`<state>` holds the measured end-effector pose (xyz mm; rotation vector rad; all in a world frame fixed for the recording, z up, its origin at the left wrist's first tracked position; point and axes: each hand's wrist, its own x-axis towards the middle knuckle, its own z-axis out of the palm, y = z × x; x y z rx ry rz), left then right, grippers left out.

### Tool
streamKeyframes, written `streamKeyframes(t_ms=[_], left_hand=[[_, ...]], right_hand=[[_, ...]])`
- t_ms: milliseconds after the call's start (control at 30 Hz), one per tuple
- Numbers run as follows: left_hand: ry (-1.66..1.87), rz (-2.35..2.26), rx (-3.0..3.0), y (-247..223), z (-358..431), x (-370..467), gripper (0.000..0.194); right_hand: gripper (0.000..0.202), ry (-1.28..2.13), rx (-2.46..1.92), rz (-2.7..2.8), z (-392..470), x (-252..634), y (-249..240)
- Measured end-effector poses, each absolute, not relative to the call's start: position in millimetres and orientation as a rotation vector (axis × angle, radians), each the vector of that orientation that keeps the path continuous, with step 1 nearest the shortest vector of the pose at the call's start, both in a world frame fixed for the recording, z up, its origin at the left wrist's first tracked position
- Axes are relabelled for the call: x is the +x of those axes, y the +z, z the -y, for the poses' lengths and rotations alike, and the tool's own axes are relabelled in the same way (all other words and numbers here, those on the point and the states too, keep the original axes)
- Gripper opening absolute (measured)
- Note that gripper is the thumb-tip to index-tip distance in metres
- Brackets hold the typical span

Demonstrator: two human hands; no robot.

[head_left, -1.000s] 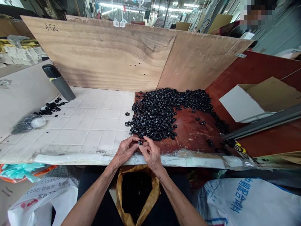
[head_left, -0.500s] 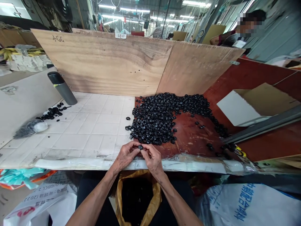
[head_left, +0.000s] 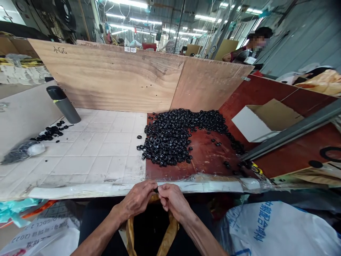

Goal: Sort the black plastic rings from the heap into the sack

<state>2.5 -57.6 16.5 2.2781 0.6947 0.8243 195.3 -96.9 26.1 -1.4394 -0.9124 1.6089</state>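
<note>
Between the fingertips of both my hands is a small black ring-like part (head_left: 156,190), mostly covered by the fingers. My left hand (head_left: 138,198) pinches it from the left, and my right hand (head_left: 173,200) closes on it from the right. Both hands are over the table's front edge, just above an open yellow-brown bag (head_left: 167,239) with a dark inside. Beyond them lies a large pile of similar black parts (head_left: 169,142), on the red-brown board (head_left: 205,153). A few loose ones sit on the white tiled surface (head_left: 106,149) to its left.
A grey bottle (head_left: 65,106) stands at the left near a tied plastic bag (head_left: 21,151) and loose black pieces. Plywood panels (head_left: 112,78) wall the back. On the right are an open carton (head_left: 255,122) and a metal bar (head_left: 293,129). A person (head_left: 247,49) is beyond.
Both hands have come down and back from the table toward the bag, still holding the small black part. The camera view has shifted, so the table scene sits further left.
</note>
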Motion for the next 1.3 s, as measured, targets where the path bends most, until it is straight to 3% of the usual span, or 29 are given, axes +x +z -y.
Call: streamKeyframes(t_ms=[100,200,267,333,567,700,900,1300], left_hand=[[0.769,-0.895,2.191,29,39,8,0.007],[0.967,-1.213,2.132,30,9,29,0.019],[0.962,-1.303,2.131,24,-8,45,0.028],[0.908,-1.358,2.118,17,-19,55,0.025],[0.920,-1.141,1.707,8,-10,33,0.015],[0.950,-0.909,1.251,14,-1,21,0.026],[0.946,-0.838,1.061,18,-2,24,0.035],[1.002,-0.822,1.062,18,-2,24,0.034]], right_hand=[[0.038,1.115,-1.639,1.384,82,215,23],[0.009,0.405,-1.660,1.549,55,232,15],[0.020,0.227,-1.635,1.636,39,235,6],[0.024,0.172,-1.661,1.733,29,233,-2],[0.006,0.211,-1.587,1.818,36,225,-12],[0.012,0.446,-1.393,1.637,38,231,-6],[0.025,0.951,-1.214,1.209,32,220,1],[0.020,0.873,-1.131,1.219,33,200,6]])
